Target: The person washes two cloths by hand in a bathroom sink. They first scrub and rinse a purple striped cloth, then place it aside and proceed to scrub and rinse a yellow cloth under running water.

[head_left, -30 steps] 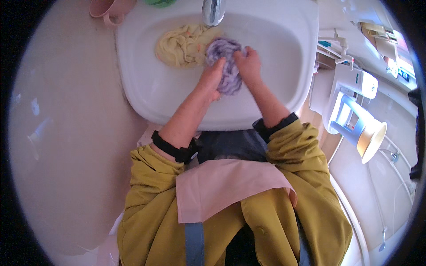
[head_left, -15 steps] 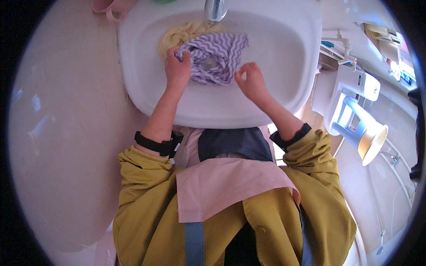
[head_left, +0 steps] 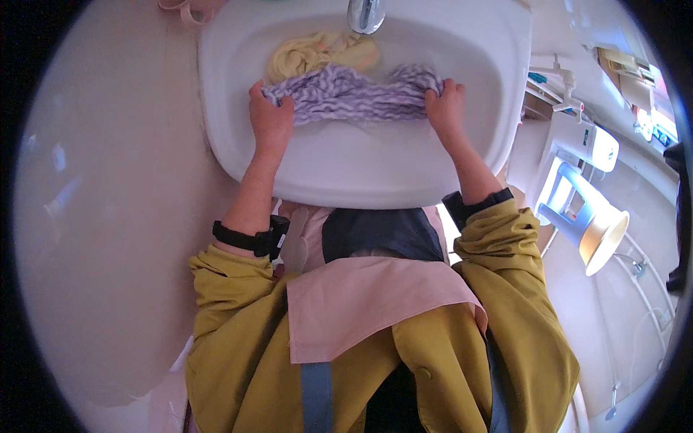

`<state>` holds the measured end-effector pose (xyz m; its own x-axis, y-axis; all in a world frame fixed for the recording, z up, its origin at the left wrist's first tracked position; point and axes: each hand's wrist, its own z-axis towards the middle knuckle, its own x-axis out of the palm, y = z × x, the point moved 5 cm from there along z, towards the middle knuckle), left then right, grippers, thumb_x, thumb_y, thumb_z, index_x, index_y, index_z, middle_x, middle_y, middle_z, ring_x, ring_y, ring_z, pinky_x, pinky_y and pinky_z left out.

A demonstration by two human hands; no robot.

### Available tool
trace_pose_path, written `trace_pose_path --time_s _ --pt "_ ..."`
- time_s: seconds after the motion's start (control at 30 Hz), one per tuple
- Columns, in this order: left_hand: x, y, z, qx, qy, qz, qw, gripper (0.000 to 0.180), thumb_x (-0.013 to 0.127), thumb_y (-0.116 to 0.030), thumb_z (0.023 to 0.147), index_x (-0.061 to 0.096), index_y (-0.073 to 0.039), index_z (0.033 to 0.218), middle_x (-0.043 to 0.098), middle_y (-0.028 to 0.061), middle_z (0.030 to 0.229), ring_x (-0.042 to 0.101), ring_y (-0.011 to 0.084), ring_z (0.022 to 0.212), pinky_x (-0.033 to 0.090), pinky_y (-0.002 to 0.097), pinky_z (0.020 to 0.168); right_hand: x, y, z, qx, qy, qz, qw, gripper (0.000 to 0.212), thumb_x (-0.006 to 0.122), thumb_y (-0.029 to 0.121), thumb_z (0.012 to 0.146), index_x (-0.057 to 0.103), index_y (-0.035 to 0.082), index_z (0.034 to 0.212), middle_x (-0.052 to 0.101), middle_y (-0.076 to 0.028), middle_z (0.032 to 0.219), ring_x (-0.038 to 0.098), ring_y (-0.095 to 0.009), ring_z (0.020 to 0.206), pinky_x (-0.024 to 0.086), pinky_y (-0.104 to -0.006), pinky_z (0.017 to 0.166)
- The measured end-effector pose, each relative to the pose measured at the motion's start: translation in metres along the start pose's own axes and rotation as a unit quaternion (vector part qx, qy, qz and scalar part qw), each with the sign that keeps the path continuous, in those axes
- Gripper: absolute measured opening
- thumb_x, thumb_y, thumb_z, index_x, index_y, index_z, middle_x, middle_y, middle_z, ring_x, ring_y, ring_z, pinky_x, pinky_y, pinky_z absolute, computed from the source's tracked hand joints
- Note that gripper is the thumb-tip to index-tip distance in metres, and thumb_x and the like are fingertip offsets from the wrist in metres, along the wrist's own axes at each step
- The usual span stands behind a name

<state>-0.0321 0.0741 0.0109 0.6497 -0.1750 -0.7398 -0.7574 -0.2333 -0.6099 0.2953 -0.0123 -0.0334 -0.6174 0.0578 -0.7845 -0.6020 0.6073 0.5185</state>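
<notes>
A purple and white wavy-striped cloth (head_left: 361, 97) is stretched sideways across the sink (head_left: 346, 169), gathered in folds. My left hand (head_left: 271, 123) is closed on its left end, and my right hand (head_left: 445, 114) grips the right end. Behind the striped cloth, a crumpled pale yellow cloth (head_left: 307, 54) lies in the basin at the far left. Folds of the striped cloth overlap its near edge. The metal faucet (head_left: 366, 16) juts over the basin's far side.
At the far left corner stands a pink mug (head_left: 191, 11), partly cut off by the picture's edge. White pipes with a valve (head_left: 569, 101) run along the right. A blue and white stool-like object (head_left: 585, 213) sits to the right of the sink.
My right hand has taken hold of the striped cloth's right end. The hands have moved apart, and the bunched cloth is now drawn out into a long band.
</notes>
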Motion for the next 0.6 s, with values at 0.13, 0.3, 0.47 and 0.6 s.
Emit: trace_pose_path --time_s 0.13,0.3,0.47,0.6 --pt "0.02 0.008 -0.011 -0.039 0.02 0.075 0.996 0.076 0.063 -0.023 0.074 0.02 0.01 0.128 0.031 0.0297 0.126 0.037 0.0435 0.111 0.035 0.043 0.093 0.002 0.006 -0.011 -0.074 -0.037 -0.118 0.99 0.052 0.063 0.025 0.072 0.045 0.014 0.119 0.04 -0.023 0.123 0.042 -0.04 0.108 0.039 -0.0432 0.09" --pt "0.059 0.041 -0.023 -0.263 0.1 -0.182 0.942 0.088 0.063 -0.042 0.075 0.014 -0.004 0.137 0.019 0.0203 0.139 0.025 0.0433 0.123 0.029 0.0574 0.094 0.048 0.046 -0.017 -0.225 0.183 -0.241 0.926 0.052 0.061 0.027 0.074 0.045 0.012 0.121 0.039 -0.022 0.124 0.043 -0.034 0.113 0.043 -0.0455 0.088" --pt "0.076 -0.002 -0.061 -0.41 0.264 -0.401 0.776 0.083 0.056 -0.055 0.077 0.018 -0.013 0.138 0.02 0.0127 0.142 0.024 0.0387 0.127 0.029 0.062 0.092 0.055 0.044 -0.015 -0.002 0.076 -0.037 0.996 0.051 0.066 0.024 0.07 0.05 0.006 0.115 0.042 -0.025 0.122 0.046 -0.039 0.108 0.045 -0.0438 0.084" --pt "0.097 -0.021 -0.027 -0.343 0.287 -0.55 0.705 0.07 0.049 -0.054 0.083 0.032 -0.007 0.131 0.038 0.014 0.131 0.042 0.0306 0.117 0.041 0.0485 0.088 0.066 0.108 -0.065 -0.073 0.135 0.105 0.983 0.051 0.063 0.038 0.071 0.055 -0.003 0.1 0.057 -0.028 0.091 0.057 -0.039 0.085 0.046 -0.0449 0.074"
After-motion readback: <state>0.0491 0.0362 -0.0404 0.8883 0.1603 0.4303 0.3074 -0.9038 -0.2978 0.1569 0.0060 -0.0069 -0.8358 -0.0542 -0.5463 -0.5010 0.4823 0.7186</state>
